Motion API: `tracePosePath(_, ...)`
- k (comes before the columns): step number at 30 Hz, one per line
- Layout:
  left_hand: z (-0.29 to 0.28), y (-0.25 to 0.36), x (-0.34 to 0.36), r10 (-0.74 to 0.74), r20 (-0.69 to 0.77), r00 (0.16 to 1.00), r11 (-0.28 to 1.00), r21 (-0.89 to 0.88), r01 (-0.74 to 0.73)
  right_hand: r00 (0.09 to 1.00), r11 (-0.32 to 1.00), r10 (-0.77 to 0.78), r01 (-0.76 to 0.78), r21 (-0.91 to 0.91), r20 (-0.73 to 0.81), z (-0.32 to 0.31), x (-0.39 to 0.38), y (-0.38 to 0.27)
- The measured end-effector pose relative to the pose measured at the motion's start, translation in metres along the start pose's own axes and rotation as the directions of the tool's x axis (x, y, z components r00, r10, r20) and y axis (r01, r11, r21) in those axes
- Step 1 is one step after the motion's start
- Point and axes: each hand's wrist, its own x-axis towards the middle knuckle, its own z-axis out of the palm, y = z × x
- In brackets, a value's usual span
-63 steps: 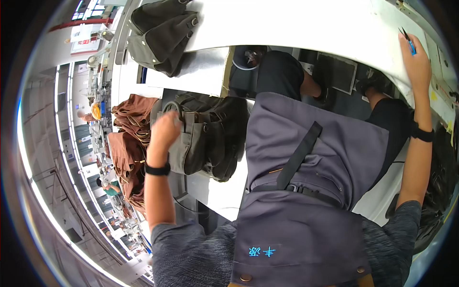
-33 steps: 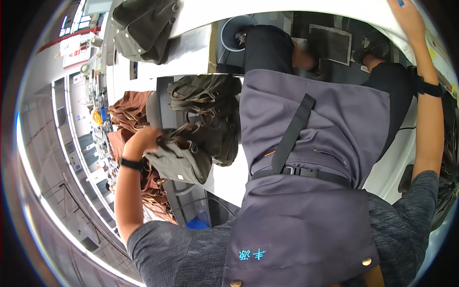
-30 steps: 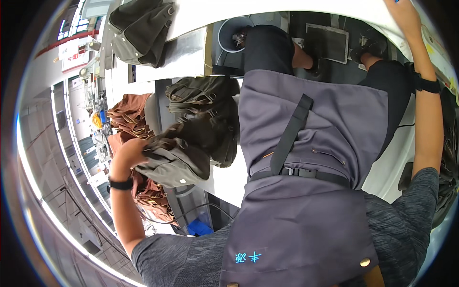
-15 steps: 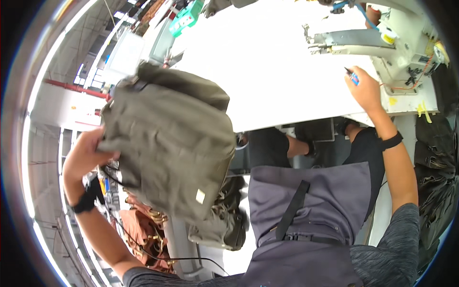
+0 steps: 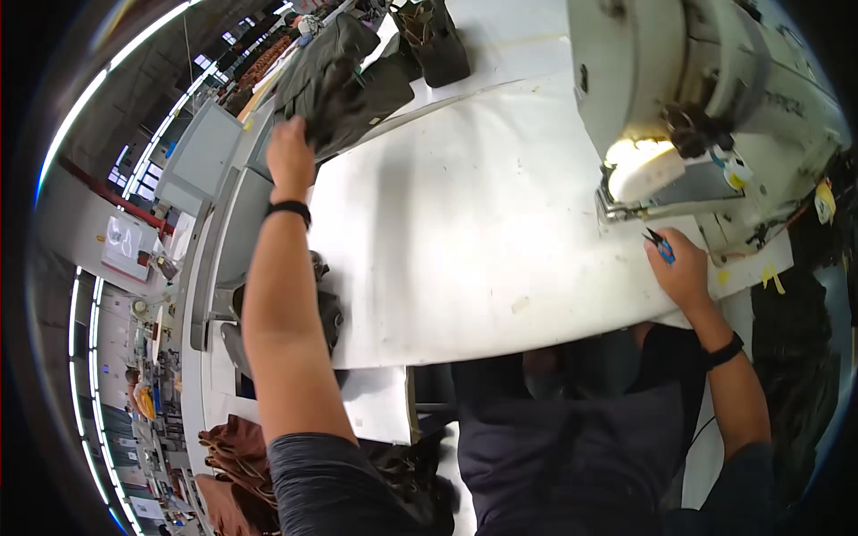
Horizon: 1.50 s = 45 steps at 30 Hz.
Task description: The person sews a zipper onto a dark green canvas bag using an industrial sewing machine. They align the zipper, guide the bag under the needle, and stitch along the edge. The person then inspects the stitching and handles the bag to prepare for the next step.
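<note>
My left hand (image 5: 289,154) reaches to the upper left, gripping the edge of a dark olive bag (image 5: 313,89); its fingertips are partly hidden against the fabric. My right hand (image 5: 681,272) holds small blue-handled snips (image 5: 663,248), blades out, just below the needle area of a cream sewing machine (image 5: 635,80). The white worktable (image 5: 465,250) lies between my hands. A second olive bag (image 5: 438,49) stands at the back, to the right of the held one.
Brown bags (image 5: 232,460) are piled at the lower left, with more dark bags (image 5: 402,469) beside them. A grey panel (image 5: 197,152) stands beyond the table's left side. A distant person (image 5: 136,393) is among machines. Dark material (image 5: 782,357) hangs at the right.
The view has swung up to the tabletop and machine. The olive bag lifted from the left-side pile by my left hand has moved forward to the table's far left. My right hand still holds the snips.
</note>
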Motion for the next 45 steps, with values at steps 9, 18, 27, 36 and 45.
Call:
tracePosePath(9,0.117,0.048,-0.125,-0.394,0.665,0.635,0.919,0.288,0.268,1.000,1.000,0.021,-0.020,-0.006,0.018,0.004,0.001,0.002)
tracePosePath(18,0.117,0.072,-0.096,-0.459,0.778,0.428,0.885,0.362,0.292,0.985,0.993,0.119,-0.119,-0.001,0.123,0.001,0.001,0.000)
tracePosePath(27,0.172,0.046,-0.114,-0.604,0.448,0.659,0.790,0.445,0.422,0.995,0.999,0.031,-0.028,-0.029,0.091,0.004,-0.004,0.018)
tracePosePath(36,0.153,0.056,-0.081,-0.797,0.432,0.422,0.584,0.373,0.721,0.960,0.973,0.228,-0.221,-0.061,0.161,0.005,-0.005,0.017)
tracePosePath(45,-0.089,0.131,-0.061,0.070,0.474,0.878,0.973,-0.227,0.045,0.968,0.970,0.136,-0.088,-0.226,0.210,0.009,-0.001,0.032)
